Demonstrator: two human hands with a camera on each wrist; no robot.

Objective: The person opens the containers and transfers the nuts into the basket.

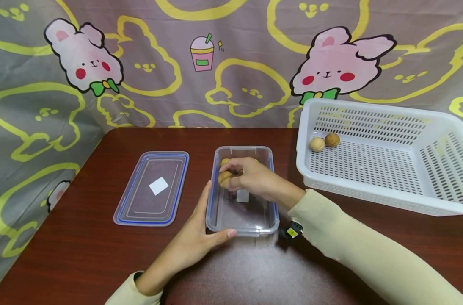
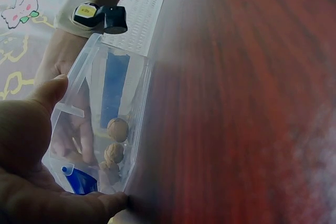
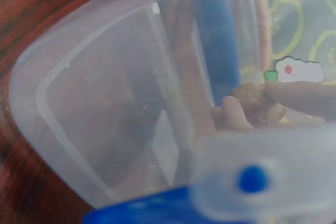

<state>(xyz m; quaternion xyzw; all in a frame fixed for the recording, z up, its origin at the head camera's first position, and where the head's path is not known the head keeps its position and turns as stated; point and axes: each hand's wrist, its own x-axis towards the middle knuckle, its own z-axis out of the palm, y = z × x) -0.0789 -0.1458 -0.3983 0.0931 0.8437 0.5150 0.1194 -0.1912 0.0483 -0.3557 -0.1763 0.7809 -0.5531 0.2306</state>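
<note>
A clear plastic food container (image 1: 239,218) with no lid on it stands on the table. My left hand (image 1: 195,237) holds its near left corner, thumb over the front rim and fingers along the left wall. My right hand (image 1: 250,178) reaches into the container from the right and pinches a walnut (image 3: 257,100) near the far left inside. More walnuts (image 2: 117,129) lie at the container's far end, partly hidden by that hand in the head view. Through the wall, the right wrist view shows the walnut between thumb and finger.
To the left lies the container's flat lid (image 1: 140,207), blue-edged with a white label. A white slotted basket (image 1: 368,186) at the right holds two walnuts (image 1: 332,140). Behind the dark red table (image 1: 79,237) hangs a patterned curtain (image 1: 250,51).
</note>
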